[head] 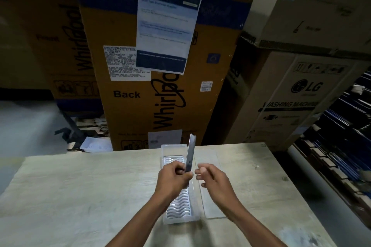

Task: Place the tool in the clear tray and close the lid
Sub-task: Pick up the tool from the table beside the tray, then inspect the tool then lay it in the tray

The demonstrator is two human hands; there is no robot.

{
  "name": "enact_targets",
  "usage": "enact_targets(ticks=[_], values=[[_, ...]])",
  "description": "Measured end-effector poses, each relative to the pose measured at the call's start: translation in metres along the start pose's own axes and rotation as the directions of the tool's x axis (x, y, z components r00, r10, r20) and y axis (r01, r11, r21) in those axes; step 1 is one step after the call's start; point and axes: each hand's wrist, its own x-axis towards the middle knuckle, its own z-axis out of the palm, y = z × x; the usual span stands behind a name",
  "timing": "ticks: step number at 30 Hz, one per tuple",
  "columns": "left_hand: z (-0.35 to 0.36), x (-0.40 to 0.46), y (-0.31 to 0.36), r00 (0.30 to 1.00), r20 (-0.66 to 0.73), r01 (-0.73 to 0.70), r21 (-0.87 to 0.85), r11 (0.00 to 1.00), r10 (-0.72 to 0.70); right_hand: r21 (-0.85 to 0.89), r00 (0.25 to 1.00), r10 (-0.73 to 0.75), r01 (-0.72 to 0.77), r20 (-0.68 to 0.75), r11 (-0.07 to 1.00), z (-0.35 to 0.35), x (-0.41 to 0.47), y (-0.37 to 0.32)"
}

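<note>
A long clear tray [173, 149] with a wavy ribbed bottom lies lengthwise on the pale wooden table [80, 186], its far end near the table's back edge. Its flat clear lid [208, 202] lies on the table just right of it. My left hand [173, 178] is shut on the lower end of a thin grey metal tool [190, 152], a flat blade-like strip held almost upright above the tray. My right hand [210, 176] hovers just right of the tool with fingers loosely curled, holding nothing.
Tall cardboard appliance boxes [160, 46] stand right behind the table, one with a paper sheet [166, 30] taped on it. More boxes [301, 96] stand at the right. Dark stacked goods [341, 136] line the far right. Papers lie on the floor [30, 122] at left.
</note>
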Motion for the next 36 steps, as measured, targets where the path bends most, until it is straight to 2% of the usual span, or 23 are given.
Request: enact_targets(ticks=[3, 10, 17, 25, 29, 36], values=[[0.005, -0.009, 0.014, 0.999, 0.016, -0.030, 0.004, 1.000, 0.030, 0.164, 0.999, -0.010, 0.002, 0.048, 0.986, -0.009, 0.002, -0.025], [0.002, -0.021, 0.036, 0.994, 0.043, -0.105, 0.024, 0.994, 0.104, 0.228, 0.999, -0.020, 0.009, 0.044, 0.974, -0.021, -0.002, -0.043], [-0.002, -0.034, 0.062, 0.982, 0.044, -0.185, 0.061, 0.981, 0.182, 0.214, 0.996, -0.075, 0.064, 0.042, 0.975, -0.033, -0.004, -0.063], [-0.017, -0.037, 0.087, 0.956, 0.151, -0.261, 0.055, 0.964, 0.250, 0.136, 0.983, -0.185, 0.182, 0.011, 0.974, -0.052, -0.003, -0.085], [-0.018, -0.040, 0.094, 0.952, 0.164, -0.269, 0.039, 0.962, 0.259, 0.175, 0.975, -0.218, 0.209, 0.033, 0.962, -0.070, -0.004, -0.099], [-0.018, -0.047, 0.109, 0.926, 0.198, -0.337, 0.053, 0.940, 0.321, 0.147, 0.965, -0.259, 0.253, 0.025, 0.956, -0.092, -0.005, -0.116]])
